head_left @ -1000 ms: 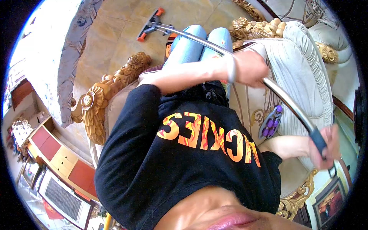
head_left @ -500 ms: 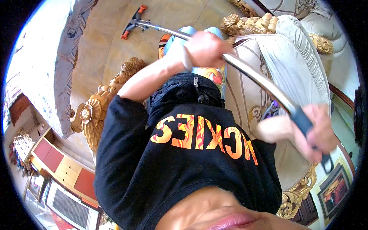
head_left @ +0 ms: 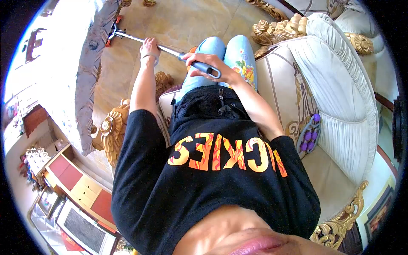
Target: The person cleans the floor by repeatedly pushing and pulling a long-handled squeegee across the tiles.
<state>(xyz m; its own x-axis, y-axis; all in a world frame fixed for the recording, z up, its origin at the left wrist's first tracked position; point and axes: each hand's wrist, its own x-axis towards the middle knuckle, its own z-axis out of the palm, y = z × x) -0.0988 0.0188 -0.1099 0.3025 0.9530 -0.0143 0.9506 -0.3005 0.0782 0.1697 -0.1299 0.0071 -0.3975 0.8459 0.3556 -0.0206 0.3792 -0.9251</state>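
Silver pole tool (head_left: 170, 51) swinging leftward, right hand (head_left: 216, 63) coming in from far right, clamping its dark grip (head_left: 205, 68) | left hand (head_left: 150, 49) gripping the shaft (head_left: 132, 38) | orange-tipped head (head_left: 113, 32) sitting just beside the tabletop (head_left: 83, 85), grip end pointing over jeans (head_left: 240, 51)

Single head-worn view, facing forward and down, wide and round with black corners, shirt (head_left: 229, 189) close at centre, jeans (head_left: 237, 51) farther off, floor (head_left: 182, 23) beyond toward the top.
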